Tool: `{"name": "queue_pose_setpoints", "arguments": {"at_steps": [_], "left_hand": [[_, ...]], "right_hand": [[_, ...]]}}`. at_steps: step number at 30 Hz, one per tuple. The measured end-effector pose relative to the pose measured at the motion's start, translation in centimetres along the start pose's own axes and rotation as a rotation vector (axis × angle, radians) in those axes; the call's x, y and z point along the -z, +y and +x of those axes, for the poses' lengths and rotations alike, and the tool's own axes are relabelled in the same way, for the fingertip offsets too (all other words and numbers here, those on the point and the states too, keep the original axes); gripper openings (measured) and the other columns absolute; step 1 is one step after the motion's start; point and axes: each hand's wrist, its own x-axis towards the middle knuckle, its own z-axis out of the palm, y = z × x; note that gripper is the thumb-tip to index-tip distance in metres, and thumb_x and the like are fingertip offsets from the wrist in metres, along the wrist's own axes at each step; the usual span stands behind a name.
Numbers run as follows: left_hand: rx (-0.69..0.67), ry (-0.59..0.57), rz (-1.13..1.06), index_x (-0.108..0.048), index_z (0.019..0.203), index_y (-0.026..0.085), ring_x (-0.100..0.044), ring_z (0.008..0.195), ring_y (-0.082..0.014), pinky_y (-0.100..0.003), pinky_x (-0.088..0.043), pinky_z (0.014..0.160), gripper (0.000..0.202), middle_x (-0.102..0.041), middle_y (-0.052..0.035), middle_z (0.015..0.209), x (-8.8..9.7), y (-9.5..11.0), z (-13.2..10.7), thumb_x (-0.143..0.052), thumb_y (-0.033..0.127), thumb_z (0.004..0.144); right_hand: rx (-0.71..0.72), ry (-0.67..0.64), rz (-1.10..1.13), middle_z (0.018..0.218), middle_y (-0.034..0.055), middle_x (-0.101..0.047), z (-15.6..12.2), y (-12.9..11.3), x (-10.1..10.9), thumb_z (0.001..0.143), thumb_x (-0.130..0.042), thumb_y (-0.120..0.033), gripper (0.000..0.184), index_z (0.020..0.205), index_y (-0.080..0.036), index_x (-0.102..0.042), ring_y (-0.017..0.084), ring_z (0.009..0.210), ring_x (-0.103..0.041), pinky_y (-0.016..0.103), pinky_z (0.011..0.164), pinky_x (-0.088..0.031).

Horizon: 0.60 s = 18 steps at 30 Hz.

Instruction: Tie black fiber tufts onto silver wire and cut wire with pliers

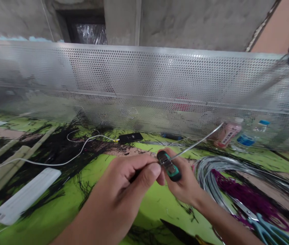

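Observation:
My right hand (182,177) is wrapped round a pair of pliers (170,165) with dark and teal handles and a metal middle, seen nearly end-on. From the pliers a silver wire (197,141) slants up and to the right. My left hand (134,182) is closed, thumb and forefinger pinched together against the near side of the pliers. What lies between those fingers is hidden. Right of my right hand rests a coil of silver wire (205,170).
A perforated metal panel (144,71) stands across the back. On the green surface (154,211) lie a phone (130,137), a white power bank (29,195), purple cord (246,197), scissors (259,221) and black strands (57,146). Two bottles, pink (228,132) and clear (247,136), stand at right.

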Motion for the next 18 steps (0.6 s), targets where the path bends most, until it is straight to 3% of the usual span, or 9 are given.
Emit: {"name": "queue_pose_setpoints", "arguments": {"at_steps": [3,6,11,18], "left_hand": [[0.009,0.019,0.004,-0.064,0.078,0.023,-0.043,0.052,-0.0095,-0.021,-0.034,0.044,0.032,-0.048,0.0046,0.061,-0.2,0.2,0.2,-0.048,0.036,0.103],[-0.054,0.082,0.063,-0.063,0.080,0.022,-0.050,0.057,-0.0091,-0.020,-0.038,0.050,0.028,-0.056,0.0049,0.066,-0.4,0.3,0.2,-0.049,0.031,0.103],[-0.238,0.227,0.212,-0.053,0.072,0.020,-0.044,0.049,-0.0059,-0.018,-0.038,0.051,0.029,-0.051,0.0070,0.059,-0.8,0.2,-0.1,-0.052,0.021,0.101],[-0.309,0.300,0.331,-0.053,0.070,0.019,-0.046,0.047,-0.0059,-0.019,-0.038,0.049,0.030,-0.058,0.0055,0.059,-1.1,-0.2,0.1,-0.053,0.019,0.099]], "right_hand": [[-0.011,0.029,-0.033,0.075,-0.0030,-0.056,-0.3,-0.3,0.4,0.074,-0.055,-0.006,0.026,0.093,-0.024,-0.054,0.014,0.064,-0.049,0.027,0.058,-0.037],[-0.013,0.033,-0.055,0.078,-0.0028,-0.057,-0.4,-0.9,0.8,0.076,-0.058,-0.007,0.024,0.092,-0.024,-0.054,0.014,0.066,-0.049,0.028,0.059,-0.038],[0.026,-0.007,-0.030,0.085,-0.0022,-0.059,-0.6,-1.9,0.8,0.086,-0.058,-0.011,0.018,0.097,-0.025,-0.055,0.014,0.073,-0.053,0.028,0.066,-0.042],[0.026,-0.027,0.014,0.088,-0.0035,-0.063,-0.3,-2.1,0.2,0.093,-0.057,-0.016,0.016,0.104,-0.028,-0.056,0.013,0.078,-0.057,0.027,0.071,-0.045]]}}
